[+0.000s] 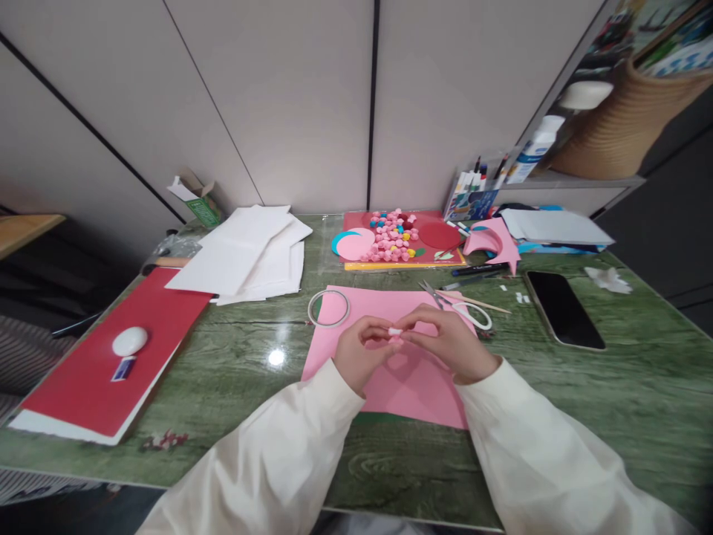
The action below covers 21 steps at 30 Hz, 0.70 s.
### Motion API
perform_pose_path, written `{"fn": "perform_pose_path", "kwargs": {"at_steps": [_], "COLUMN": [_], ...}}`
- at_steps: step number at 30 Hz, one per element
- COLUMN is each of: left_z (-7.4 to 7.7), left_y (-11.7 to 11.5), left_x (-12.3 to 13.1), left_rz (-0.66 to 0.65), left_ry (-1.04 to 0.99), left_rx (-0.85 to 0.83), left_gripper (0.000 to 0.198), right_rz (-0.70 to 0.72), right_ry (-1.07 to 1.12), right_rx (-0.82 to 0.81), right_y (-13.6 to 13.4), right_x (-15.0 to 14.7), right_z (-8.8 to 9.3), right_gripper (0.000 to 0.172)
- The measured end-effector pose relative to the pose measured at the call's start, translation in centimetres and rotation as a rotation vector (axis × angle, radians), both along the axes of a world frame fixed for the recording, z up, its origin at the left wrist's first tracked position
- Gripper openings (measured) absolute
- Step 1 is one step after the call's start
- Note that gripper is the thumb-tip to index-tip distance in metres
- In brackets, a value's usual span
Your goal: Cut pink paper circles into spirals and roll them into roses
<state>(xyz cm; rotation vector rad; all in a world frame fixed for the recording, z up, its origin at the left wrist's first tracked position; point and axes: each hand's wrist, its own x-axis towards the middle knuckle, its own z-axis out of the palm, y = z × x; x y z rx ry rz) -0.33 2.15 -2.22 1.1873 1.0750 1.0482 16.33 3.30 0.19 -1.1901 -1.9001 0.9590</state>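
Over a sheet of pink paper [334, 357], my left hand [357, 355] and my right hand [451, 343] meet at the fingertips. Pinched between them is a small white and pink piece [395, 333], too small to name; both hands appear to grip it. A roll of tape [328, 308] lies across the paper's upper left corner. Near the upper right corner, behind my right hand, are white-handled scissors [477, 316] and a thin wooden stick [490, 303]. Farther back, several small pink, blue and yellow folded pieces [393, 236] are heaped on red sheets [356, 219].
White sheets [239, 253] stand left of the heap. A red sheet [111, 386] with a white rounded object [130, 341] lies far left. On the right are a phone [565, 308], black pens [480, 270], pink paper scraps [490, 241] and a marker box [473, 197].
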Motion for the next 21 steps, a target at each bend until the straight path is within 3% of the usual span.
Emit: {"fn": "perform_pose_path", "kwargs": {"at_steps": [6,21], "left_z": [0.01,-0.22], "left_y": [0.14,0.11], "left_x": [-0.12,-0.27], "left_rz": [-0.026,-0.017], "left_ry": [-0.045,-0.004], "left_rx": [-0.035,-0.011], "left_gripper": [0.033,0.025], "right_rz": [0.032,-0.004], "right_ry": [-0.063,-0.021], "right_rx": [0.052,-0.002], "right_y": [0.12,-0.03], "right_x": [0.07,-0.07], "right_z": [0.02,0.07], "right_gripper": [0.01,0.008]}}
